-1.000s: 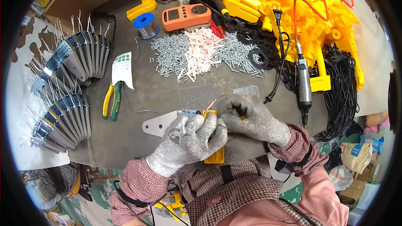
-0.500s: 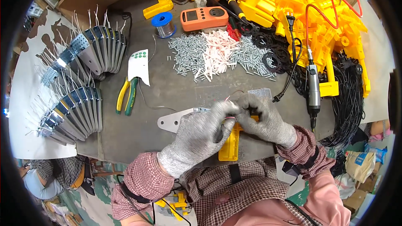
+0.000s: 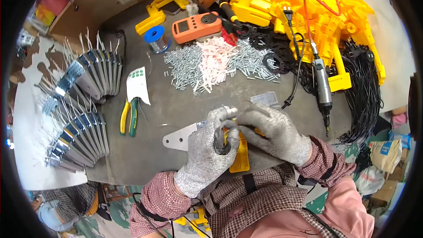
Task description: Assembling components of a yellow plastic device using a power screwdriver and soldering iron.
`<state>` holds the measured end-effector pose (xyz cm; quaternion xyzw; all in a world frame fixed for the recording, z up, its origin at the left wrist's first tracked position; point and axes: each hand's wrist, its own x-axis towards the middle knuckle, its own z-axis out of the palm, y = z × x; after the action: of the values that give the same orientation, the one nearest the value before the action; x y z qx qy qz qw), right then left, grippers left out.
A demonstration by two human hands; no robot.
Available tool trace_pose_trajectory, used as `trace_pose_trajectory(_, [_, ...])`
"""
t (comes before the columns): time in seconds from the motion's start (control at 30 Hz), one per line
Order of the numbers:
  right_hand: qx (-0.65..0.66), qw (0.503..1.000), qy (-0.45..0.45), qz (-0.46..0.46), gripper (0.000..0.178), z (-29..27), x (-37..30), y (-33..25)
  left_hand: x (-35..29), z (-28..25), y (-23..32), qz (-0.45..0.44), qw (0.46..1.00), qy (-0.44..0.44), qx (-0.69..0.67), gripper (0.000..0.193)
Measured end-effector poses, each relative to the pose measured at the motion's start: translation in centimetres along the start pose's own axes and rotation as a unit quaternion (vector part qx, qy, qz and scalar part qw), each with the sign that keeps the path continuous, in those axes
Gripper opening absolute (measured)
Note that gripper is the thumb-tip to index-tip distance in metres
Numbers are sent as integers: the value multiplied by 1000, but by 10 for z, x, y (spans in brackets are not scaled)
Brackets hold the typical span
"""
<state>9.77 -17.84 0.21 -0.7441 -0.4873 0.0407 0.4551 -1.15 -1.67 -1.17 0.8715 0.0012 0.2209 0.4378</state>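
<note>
Both my hands wear grey knit gloves and meet at the front of the table, above a yellow plastic housing. My left hand is closed in a pinch, its thumb and forefinger pressed together at something too small to make out. Beside it, my right hand has its fingers bent and drawn together, tips almost touching the left ones. A thin wire curves up by the fingertips; which hand grips it is hidden. A grey metal plate with holes lies left of my left hand, partly covered by it.
Pliers and a solder spool lie left. Screws and pale pink-white pieces are heaped behind my hands, near an orange meter. Yellow housings, an electric screwdriver and black cables fill the right. Metal plates with wires stand far left.
The view has shifted, so the table's contents sit differently in the picture. My hands stay together over the yellow housing, and the right fingers have stretched closer to the left fingertips.
</note>
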Motion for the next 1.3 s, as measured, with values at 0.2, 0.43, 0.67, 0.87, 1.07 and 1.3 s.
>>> trace_pose_trajectory(0.2, [94, 985, -107, 102, 27, -2, -14, 31, 21, 12, 30, 14, 971, -143, 192, 38])
trace_pose_trajectory(0.43, [-253, 920, 293, -57, 37, -106, -111, 39, 79, 104, 74, 131, 965, -226, -5, 36])
trace_pose_trajectory(0.67, [-284, 900, 331, 7, 36, -7, -128, 127, 94, 208, 147, 268, 907, -303, -121, 38])
trace_pose_trajectory(0.87, [-259, 906, 334, 33, 36, 107, -75, 266, 103, 274, 160, 326, 862, -337, -192, 40])
trace_pose_trajectory(1.07, [-163, 944, 287, 12, 35, 170, -125, 201, 115, 292, 144, 323, 864, -322, -215, 42])
trace_pose_trajectory(1.3, [218, 966, 28, -138, 35, -6, -38, 68, 75, 122, -1, 101, 984, -141, -49, 44])
